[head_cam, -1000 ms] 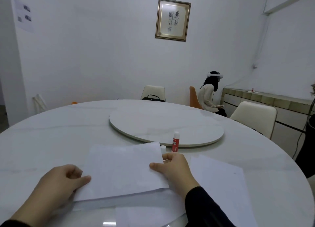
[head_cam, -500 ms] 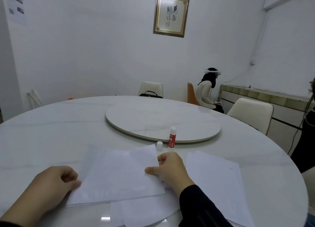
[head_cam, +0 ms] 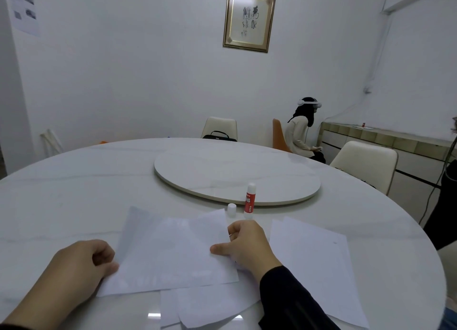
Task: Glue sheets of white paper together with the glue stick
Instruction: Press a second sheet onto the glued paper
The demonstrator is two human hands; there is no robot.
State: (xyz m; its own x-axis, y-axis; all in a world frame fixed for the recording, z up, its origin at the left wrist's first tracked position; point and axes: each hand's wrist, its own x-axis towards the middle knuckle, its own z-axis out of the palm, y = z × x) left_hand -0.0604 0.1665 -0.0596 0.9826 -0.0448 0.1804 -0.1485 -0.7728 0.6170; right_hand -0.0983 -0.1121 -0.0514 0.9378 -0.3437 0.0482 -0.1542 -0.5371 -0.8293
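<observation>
At six o'clock on the round table [head_cam: 74,186] we are pinching the top sheet [head_cam: 173,250] with left hand [head_cam: 84,267] and right hand [head_cam: 244,245], probably squaring it over the sheets beneath [head_cam: 210,305], while the uncapped glue stick [head_cam: 249,201] is standing at twelve o'clock.

Left hand [head_cam: 81,267] reached in from the lower left on a bare forearm, fingers curled into the palm, thumb pressed against the left edge of the top sheet [head_cam: 170,253]. Right hand [head_cam: 247,245] came in from the lower right, wrist and forearm covered by a black sleeve [head_cam: 291,302]. Fingers bent under, thumb stretched leftward and laid flat on the same sheet near its right edge, pinching it. Both hands low over the table [head_cam: 74,193], knuckles up, well apart from each other.
</observation>
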